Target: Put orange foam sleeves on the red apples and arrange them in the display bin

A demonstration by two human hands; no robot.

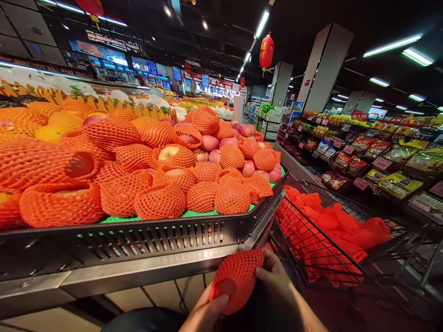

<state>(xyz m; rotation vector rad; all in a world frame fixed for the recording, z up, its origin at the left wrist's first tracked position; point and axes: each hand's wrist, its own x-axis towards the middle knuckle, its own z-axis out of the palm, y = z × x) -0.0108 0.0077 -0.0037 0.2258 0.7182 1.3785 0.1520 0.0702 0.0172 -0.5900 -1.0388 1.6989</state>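
Both hands hold one apple wrapped in an orange foam net, low in the view below the stand's edge. My left hand cups it from underneath, thumb pressed on the net's open end where red skin shows. My right hand grips its right side, fingers curled onto the net. Above lies a produce stand piled with netted apples and several bare red apples.
A wire shopping cart stands to the right, holding a heap of empty orange foam nets. Beyond it, shelves of packaged goods line an aisle. Pillars and a red lantern lie farther back.
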